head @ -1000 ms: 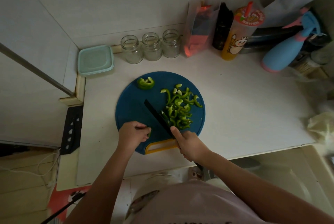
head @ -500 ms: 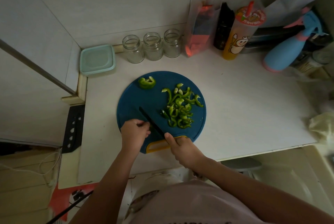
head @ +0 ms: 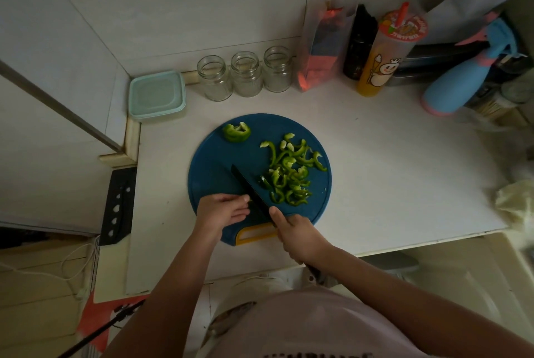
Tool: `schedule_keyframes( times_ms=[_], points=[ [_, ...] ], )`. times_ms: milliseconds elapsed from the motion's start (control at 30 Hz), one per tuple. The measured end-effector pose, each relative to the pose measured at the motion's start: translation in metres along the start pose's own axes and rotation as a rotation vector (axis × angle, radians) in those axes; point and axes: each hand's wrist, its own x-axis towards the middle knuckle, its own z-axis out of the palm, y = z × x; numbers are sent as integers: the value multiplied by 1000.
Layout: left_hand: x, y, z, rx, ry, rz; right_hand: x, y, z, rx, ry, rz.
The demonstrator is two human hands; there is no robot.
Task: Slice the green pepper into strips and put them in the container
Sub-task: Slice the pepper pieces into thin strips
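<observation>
A round blue cutting board [head: 213, 167] with a yellow handle lies on the white counter. A pile of green pepper strips [head: 290, 174] covers its right half. One uncut pepper chunk [head: 237, 132] sits at the board's far left edge. My right hand [head: 297, 232] grips the handle of a black knife [head: 250, 190], whose blade slants across the board just left of the strips. My left hand [head: 222, 210] rests on the board's near left part with fairly straight fingers, their tips against the blade. Whatever lies under those fingers is hidden. A container with a mint-green lid [head: 156, 94] stands at the back left.
Three empty glass jars [head: 245, 73] line the back wall behind the board. A red bag [head: 320, 54], a dark bottle [head: 358, 42], an orange drink cup [head: 384, 60] and a blue spray bottle [head: 459, 83] crowd the back right. The counter edge runs close below the board.
The knife slid left toward my left hand, then back up a little. My left hand's fingers went from curled to straighter, beside the blade. Strips and chunk stayed put.
</observation>
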Motion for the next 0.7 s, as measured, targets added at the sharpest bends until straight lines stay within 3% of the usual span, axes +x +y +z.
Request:
schedule_keyframes(
  times_ms=[367,700],
  points=[
    [-1,0,-3,110,-2,29,0,-7,0,233,-65,47],
    [2,6,-5,207,-43,32,3,-4,-1,118,-1,18]
  ],
)
